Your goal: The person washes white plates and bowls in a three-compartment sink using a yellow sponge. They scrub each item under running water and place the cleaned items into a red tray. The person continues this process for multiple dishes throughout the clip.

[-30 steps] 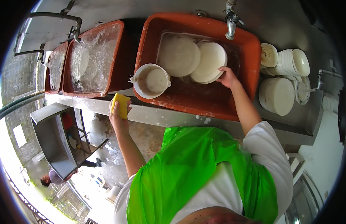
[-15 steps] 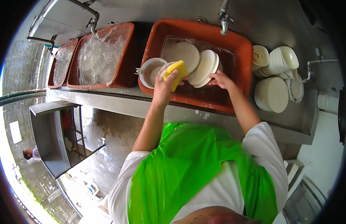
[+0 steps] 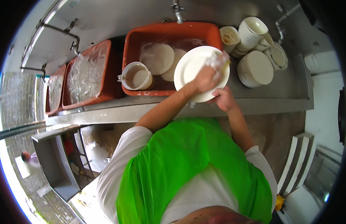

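Note:
A white plate [image 3: 187, 71] is tilted up over the right front part of the red tub [image 3: 129, 43]. At its lower right rim, my right hand [image 3: 224, 99] grips the edge. My left hand [image 3: 211, 75], foamy and slightly blurred, presses a yellow sponge [image 3: 227, 61] against the plate's right side; most of the sponge is hidden behind the fingers. More plates [image 3: 157, 58] lie in the tub's cloudy water. A white handled pot [image 3: 137, 75] stands in the tub's front left corner.
Right of the tub are stacked plates [image 3: 255, 69], stacked bowls [image 3: 252, 31] and a stained container [image 3: 229, 36]. Leftward, water runs into another red tub [image 3: 87, 72]. A tap [image 3: 178, 15] hangs above the middle tub. The steel counter edge [image 3: 143, 110] runs in front.
The plates my right hand held low in the tub are replaced by one raised, face-up plate. My left hand has moved right, bringing the sponge onto it. The view has shifted rightward.

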Action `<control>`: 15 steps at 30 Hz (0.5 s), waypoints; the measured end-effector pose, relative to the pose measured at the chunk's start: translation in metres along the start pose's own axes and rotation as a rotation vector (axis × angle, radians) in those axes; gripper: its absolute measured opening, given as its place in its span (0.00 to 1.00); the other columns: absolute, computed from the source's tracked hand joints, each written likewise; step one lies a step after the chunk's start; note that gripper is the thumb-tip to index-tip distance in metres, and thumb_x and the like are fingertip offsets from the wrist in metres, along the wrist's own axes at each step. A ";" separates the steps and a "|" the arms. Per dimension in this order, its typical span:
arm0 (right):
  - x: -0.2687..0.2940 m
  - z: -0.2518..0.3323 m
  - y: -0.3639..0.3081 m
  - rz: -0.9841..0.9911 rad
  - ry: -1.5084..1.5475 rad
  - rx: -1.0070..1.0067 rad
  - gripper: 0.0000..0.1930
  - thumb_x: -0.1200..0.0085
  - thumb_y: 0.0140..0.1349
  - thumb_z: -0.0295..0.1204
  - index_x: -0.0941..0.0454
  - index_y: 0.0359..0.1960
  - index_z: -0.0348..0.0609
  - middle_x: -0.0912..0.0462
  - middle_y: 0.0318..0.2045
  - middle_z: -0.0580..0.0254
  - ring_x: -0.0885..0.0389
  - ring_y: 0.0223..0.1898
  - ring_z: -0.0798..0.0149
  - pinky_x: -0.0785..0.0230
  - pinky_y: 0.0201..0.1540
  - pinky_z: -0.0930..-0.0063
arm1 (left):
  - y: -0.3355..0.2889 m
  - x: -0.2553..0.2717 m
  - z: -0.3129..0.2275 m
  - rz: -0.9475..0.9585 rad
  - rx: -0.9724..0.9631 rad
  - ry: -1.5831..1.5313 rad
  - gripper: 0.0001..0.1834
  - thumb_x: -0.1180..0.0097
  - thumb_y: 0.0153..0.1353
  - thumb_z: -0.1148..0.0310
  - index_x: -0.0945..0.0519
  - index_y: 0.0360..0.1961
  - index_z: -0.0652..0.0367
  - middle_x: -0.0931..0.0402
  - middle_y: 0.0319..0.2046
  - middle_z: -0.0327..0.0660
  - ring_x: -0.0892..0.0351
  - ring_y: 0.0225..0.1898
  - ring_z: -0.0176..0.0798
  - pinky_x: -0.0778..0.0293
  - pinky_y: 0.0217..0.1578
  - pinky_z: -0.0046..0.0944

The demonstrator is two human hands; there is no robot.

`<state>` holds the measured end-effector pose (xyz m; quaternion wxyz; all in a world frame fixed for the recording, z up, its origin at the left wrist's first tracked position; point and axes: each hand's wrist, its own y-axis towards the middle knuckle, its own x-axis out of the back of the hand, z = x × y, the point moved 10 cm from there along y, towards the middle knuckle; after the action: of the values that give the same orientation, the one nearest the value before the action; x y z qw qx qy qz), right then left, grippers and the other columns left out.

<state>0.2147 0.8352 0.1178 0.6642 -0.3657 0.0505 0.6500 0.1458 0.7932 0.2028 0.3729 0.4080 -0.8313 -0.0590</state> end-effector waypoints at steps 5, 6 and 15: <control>0.027 0.039 -0.014 0.029 0.076 0.223 0.18 0.56 0.51 0.20 0.27 0.44 0.23 0.19 0.38 0.43 0.17 0.36 0.51 0.17 0.35 0.56 | -0.040 0.029 0.026 0.085 0.014 0.054 0.30 0.69 0.71 0.59 0.47 0.71 0.60 0.51 0.71 0.52 0.53 0.72 0.52 0.60 0.70 0.46; 0.021 0.017 -0.009 0.119 0.048 0.126 0.18 0.54 0.51 0.21 0.27 0.44 0.24 0.19 0.39 0.46 0.17 0.37 0.52 0.17 0.36 0.58 | -0.031 0.050 0.048 -0.052 0.072 0.173 0.30 0.68 0.72 0.58 0.49 0.71 0.61 0.52 0.71 0.52 0.55 0.72 0.52 0.61 0.70 0.46; -0.082 0.025 0.022 0.205 -0.786 0.330 0.34 0.46 0.51 0.22 0.41 0.63 0.39 0.28 0.53 0.50 0.25 0.52 0.58 0.31 0.55 0.66 | -0.024 0.078 0.021 -0.088 0.464 -0.011 0.22 0.32 0.51 0.66 0.22 0.43 0.70 0.20 0.31 0.45 0.22 0.32 0.33 0.26 0.32 0.37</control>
<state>0.1722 0.7790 0.1709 0.6145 0.0273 -0.0669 0.7856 0.1167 0.7169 0.2224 0.2618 0.5184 -0.8059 0.1151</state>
